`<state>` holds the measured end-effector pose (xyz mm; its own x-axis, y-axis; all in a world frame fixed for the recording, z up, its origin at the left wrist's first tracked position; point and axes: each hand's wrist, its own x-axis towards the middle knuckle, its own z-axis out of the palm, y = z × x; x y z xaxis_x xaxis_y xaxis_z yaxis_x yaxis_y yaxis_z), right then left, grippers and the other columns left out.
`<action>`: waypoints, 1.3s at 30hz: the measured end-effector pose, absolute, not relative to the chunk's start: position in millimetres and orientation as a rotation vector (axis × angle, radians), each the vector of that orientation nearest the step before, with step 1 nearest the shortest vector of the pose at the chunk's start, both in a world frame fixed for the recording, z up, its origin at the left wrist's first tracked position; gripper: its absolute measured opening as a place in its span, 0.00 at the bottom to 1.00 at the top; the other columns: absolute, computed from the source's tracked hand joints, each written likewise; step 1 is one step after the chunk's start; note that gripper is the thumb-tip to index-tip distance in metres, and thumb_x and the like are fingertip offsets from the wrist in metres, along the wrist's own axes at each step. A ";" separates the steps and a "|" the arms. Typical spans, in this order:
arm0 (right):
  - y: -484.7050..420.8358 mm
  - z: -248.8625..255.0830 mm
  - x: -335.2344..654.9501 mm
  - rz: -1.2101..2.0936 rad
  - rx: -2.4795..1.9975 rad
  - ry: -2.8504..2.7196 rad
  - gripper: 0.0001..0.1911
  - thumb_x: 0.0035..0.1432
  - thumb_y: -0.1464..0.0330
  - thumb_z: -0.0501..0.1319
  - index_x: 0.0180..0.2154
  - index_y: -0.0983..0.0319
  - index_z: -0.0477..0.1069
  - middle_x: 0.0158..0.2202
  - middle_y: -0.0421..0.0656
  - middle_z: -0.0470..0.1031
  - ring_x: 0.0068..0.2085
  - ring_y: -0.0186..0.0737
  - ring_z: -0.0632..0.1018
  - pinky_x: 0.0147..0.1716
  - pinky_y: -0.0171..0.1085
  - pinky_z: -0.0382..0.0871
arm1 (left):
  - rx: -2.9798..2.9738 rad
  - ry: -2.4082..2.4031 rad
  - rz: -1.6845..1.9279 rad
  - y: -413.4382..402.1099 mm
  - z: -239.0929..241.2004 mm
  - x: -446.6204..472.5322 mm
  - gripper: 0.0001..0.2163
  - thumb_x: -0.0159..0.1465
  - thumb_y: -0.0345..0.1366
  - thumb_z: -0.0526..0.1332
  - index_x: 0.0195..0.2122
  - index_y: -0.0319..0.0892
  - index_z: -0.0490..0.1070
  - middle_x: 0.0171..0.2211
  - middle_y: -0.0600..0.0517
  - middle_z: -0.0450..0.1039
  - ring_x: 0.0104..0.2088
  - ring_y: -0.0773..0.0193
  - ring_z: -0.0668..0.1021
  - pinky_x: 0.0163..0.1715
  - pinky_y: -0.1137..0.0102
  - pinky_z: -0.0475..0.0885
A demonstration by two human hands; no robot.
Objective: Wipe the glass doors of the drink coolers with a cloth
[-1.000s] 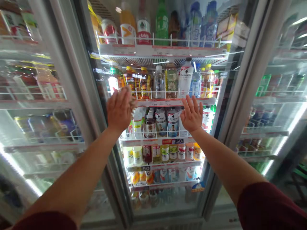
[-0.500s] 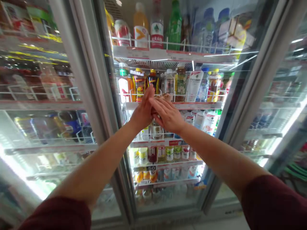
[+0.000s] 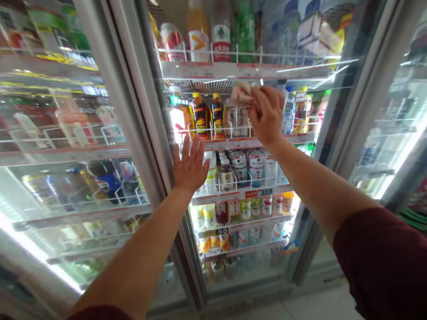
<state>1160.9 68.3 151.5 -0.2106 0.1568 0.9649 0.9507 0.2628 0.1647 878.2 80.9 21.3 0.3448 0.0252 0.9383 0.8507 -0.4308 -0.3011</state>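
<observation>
My right hand (image 3: 269, 111) is closed around a pale, crumpled cloth (image 3: 243, 95), blurred by motion. It holds the cloth up at the glass door (image 3: 247, 278) of a drinks fridge, level with the second shelf. Lower and to the left, my left hand (image 3: 190, 165) has its fingers spread, palm toward the glass near the door's left frame. Whether the palm touches the glass I cannot tell. Behind the door, dark bottles with yellow caps (image 3: 217, 116) show between my hands.
Metal door frames (image 3: 131, 89) run along both sides of this door. Fridge sections with more drinks stand left and right. Shelves with wire rails and price strips (image 3: 247, 70) hold several rows of bottles. Pale floor tiles (image 3: 316, 304) show at the bottom right.
My hands were together around the cloth in the middle. The right hand has moved up and right with the cloth, while the left has let go, dropped slightly left and spread its fingers.
</observation>
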 end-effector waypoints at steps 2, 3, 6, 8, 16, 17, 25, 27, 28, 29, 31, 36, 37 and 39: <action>69.9 149.5 1151.8 -1.047 -1.074 -1.509 0.30 0.77 0.67 0.43 0.76 0.55 0.60 0.75 0.46 0.64 0.79 0.56 0.58 0.77 0.66 0.53 | -1.754 -0.794 -1.189 80.4 21.1 879.2 0.39 0.78 0.39 0.56 0.82 0.48 0.32 0.80 0.42 0.48 0.81 0.50 0.42 0.80 0.39 0.38; 67.9 145.9 1145.4 -1.059 -1.069 -1.567 0.30 0.77 0.66 0.44 0.75 0.54 0.60 0.76 0.45 0.63 0.79 0.55 0.57 0.77 0.66 0.52 | -1.761 -0.795 -1.187 80.3 20.9 879.0 0.39 0.78 0.39 0.56 0.82 0.47 0.32 0.80 0.42 0.48 0.81 0.51 0.41 0.80 0.39 0.38; 59.4 142.3 1132.6 -1.120 -0.979 -1.869 0.28 0.77 0.62 0.49 0.74 0.49 0.62 0.76 0.38 0.64 0.79 0.49 0.59 0.78 0.62 0.52 | -1.797 -0.791 -1.197 80.7 20.7 877.5 0.40 0.77 0.39 0.57 0.82 0.48 0.33 0.80 0.42 0.46 0.81 0.49 0.41 0.80 0.37 0.37; 61.1 154.6 1138.9 -1.143 -0.914 -1.878 0.27 0.77 0.62 0.50 0.73 0.50 0.64 0.76 0.37 0.65 0.78 0.46 0.60 0.79 0.59 0.51 | -1.843 -0.804 -1.218 80.6 21.1 876.8 0.40 0.77 0.39 0.58 0.82 0.49 0.34 0.80 0.43 0.45 0.81 0.47 0.42 0.79 0.36 0.36; 91.2 192.3 1171.2 -1.016 -0.893 -1.304 0.28 0.80 0.62 0.45 0.71 0.67 0.65 0.75 0.49 0.66 0.78 0.47 0.58 0.78 0.58 0.50 | -1.962 -0.863 -1.268 76.7 22.2 877.2 0.39 0.76 0.39 0.57 0.82 0.51 0.36 0.81 0.47 0.42 0.81 0.42 0.43 0.79 0.34 0.34; 85.1 188.2 1163.1 -1.040 -0.910 -1.385 0.27 0.80 0.63 0.46 0.72 0.66 0.64 0.76 0.47 0.65 0.79 0.46 0.56 0.79 0.57 0.50 | -1.948 -0.850 -1.266 77.2 21.9 877.2 0.39 0.77 0.39 0.57 0.82 0.52 0.35 0.81 0.47 0.42 0.81 0.43 0.43 0.79 0.34 0.35; 69.6 223.5 1138.3 -1.112 -0.948 -1.464 0.26 0.76 0.67 0.49 0.70 0.59 0.67 0.75 0.40 0.66 0.77 0.45 0.63 0.79 0.54 0.53 | -1.812 -0.807 -1.228 80.2 19.9 876.7 0.39 0.78 0.41 0.56 0.82 0.52 0.31 0.80 0.47 0.43 0.81 0.49 0.43 0.80 0.37 0.39; 78.2 233.8 1141.4 -1.069 -0.957 -1.280 0.28 0.76 0.68 0.46 0.70 0.65 0.67 0.75 0.46 0.67 0.77 0.49 0.64 0.78 0.57 0.54 | -1.858 -0.817 -1.237 79.1 19.9 876.4 0.39 0.78 0.41 0.56 0.82 0.53 0.31 0.81 0.48 0.42 0.81 0.47 0.43 0.80 0.36 0.37; 79.1 234.5 1141.3 -1.088 -0.946 -1.276 0.29 0.76 0.68 0.45 0.71 0.67 0.66 0.75 0.47 0.67 0.77 0.50 0.64 0.78 0.57 0.54 | -1.879 -0.821 -1.238 78.6 19.9 876.2 0.39 0.78 0.41 0.56 0.82 0.54 0.31 0.81 0.48 0.41 0.81 0.47 0.43 0.80 0.36 0.36; 77.1 232.5 1140.1 -1.138 -0.921 -1.346 0.29 0.76 0.66 0.46 0.71 0.67 0.66 0.75 0.47 0.66 0.77 0.51 0.64 0.77 0.57 0.55 | -1.887 -0.823 -1.238 78.3 20.0 876.1 0.39 0.78 0.41 0.55 0.82 0.54 0.31 0.81 0.48 0.41 0.81 0.47 0.42 0.80 0.36 0.36; 65.9 223.7 1136.0 -1.275 -0.839 -1.654 0.29 0.76 0.64 0.48 0.72 0.62 0.67 0.76 0.43 0.65 0.78 0.50 0.63 0.77 0.56 0.56 | -1.858 -0.820 -1.229 78.5 20.0 876.0 0.39 0.78 0.41 0.55 0.82 0.53 0.31 0.81 0.49 0.41 0.81 0.49 0.42 0.80 0.38 0.35; 51.1 212.9 1134.0 -1.262 -0.695 -2.059 0.25 0.72 0.60 0.54 0.67 0.43 0.70 0.74 0.27 0.67 0.77 0.41 0.64 0.79 0.51 0.54 | -1.803 -0.815 -1.225 81.3 19.8 875.8 0.37 0.77 0.42 0.55 0.82 0.50 0.38 0.80 0.47 0.44 0.81 0.53 0.43 0.81 0.45 0.34; 56.4 215.3 1136.1 -1.217 -0.707 -1.938 0.25 0.72 0.60 0.55 0.67 0.43 0.71 0.74 0.28 0.68 0.77 0.42 0.64 0.80 0.50 0.53 | -1.819 -0.819 -1.237 81.6 20.0 875.8 0.36 0.77 0.42 0.55 0.82 0.50 0.40 0.80 0.47 0.45 0.81 0.52 0.43 0.81 0.46 0.33; 71.1 221.3 1140.9 -1.104 -0.763 -1.568 0.26 0.71 0.63 0.54 0.67 0.52 0.73 0.74 0.36 0.69 0.76 0.46 0.65 0.80 0.51 0.52 | -1.854 -0.844 -1.258 81.4 20.5 876.1 0.35 0.77 0.43 0.56 0.82 0.50 0.44 0.80 0.48 0.46 0.81 0.52 0.43 0.81 0.46 0.33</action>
